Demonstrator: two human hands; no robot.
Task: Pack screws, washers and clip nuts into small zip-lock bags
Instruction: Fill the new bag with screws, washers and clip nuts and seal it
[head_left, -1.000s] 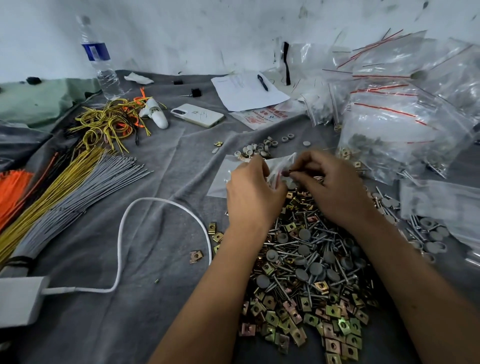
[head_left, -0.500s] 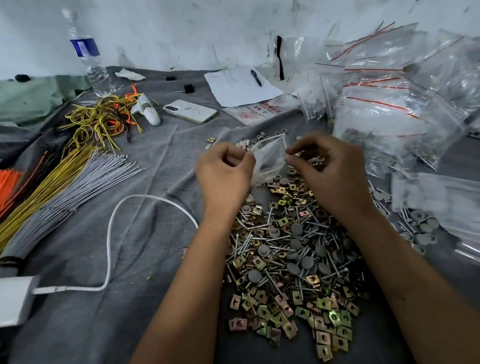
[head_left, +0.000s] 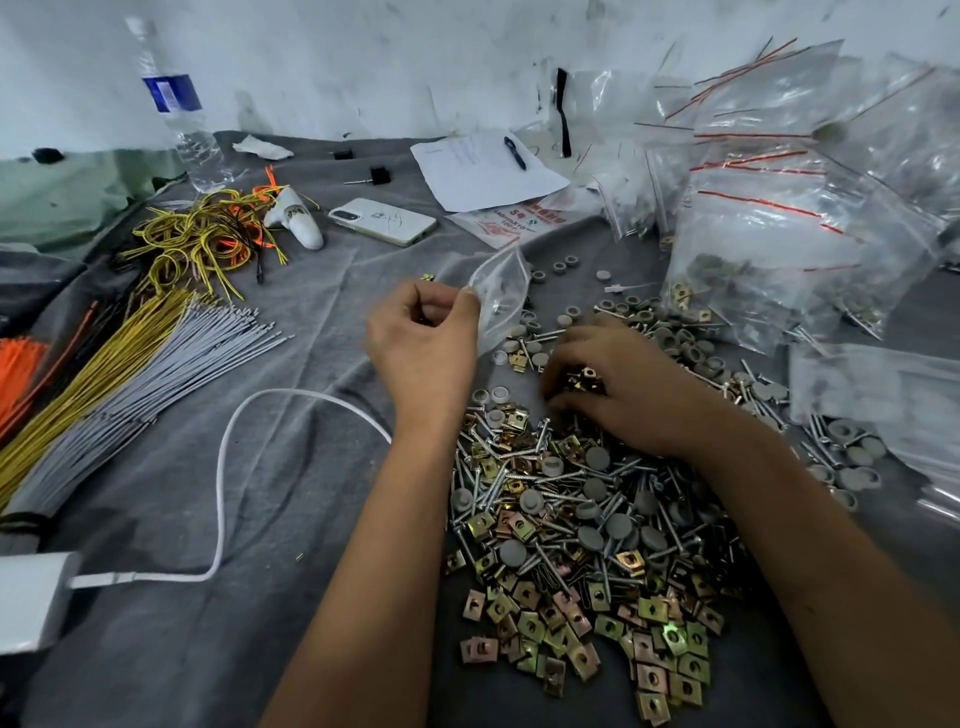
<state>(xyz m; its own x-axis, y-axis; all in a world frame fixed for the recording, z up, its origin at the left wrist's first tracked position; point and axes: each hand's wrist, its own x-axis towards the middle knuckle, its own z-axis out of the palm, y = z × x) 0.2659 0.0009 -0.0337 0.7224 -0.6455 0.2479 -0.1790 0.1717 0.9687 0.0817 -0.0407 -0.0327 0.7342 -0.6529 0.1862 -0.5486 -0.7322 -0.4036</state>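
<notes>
Above the hardware pile (head_left: 587, 525), my left hand (head_left: 423, 348) pinches the small bag (head_left: 501, 293); my right hand (head_left: 618, 384) grips clip nuts (head_left: 584, 378).

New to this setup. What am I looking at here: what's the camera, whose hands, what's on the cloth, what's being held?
No robot: one person filmed by a wide-angle camera worn on their head, looking down. The left hand pinches a small zip-lock bag by its mouth. The right hand reaches into the pile of screws, washers and clip nuts on the grey cloth, clip nuts under its fingers. Filled bags sit at right; wire bundles, a phone and a water bottle at left.
</notes>
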